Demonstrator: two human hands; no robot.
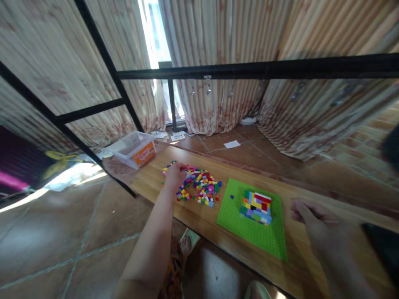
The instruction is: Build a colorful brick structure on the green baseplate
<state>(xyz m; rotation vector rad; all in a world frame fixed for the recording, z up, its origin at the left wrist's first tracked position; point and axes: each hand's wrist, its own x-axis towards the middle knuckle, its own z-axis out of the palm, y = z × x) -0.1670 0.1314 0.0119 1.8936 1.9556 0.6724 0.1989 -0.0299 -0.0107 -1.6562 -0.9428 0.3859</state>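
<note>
My left hand reaches over the far-left part of a pile of small coloured toy bricks. Its fingers are bent together at the bricks, and what they pinch, if anything, is hidden. To the right lies a green studded baseplate, bearing a low block of joined multicoloured bricks. One small dark blue brick sits apart near the plate's left side. My right hand is closed just right of the plate, fingers curled and a little blurred; whatever is inside cannot be made out.
The long wooden bench carries everything. A clear plastic box with an orange label stands at its far left end. A dark flat object lies at the right. Black metal bars cross beyond the bench, before striped curtains.
</note>
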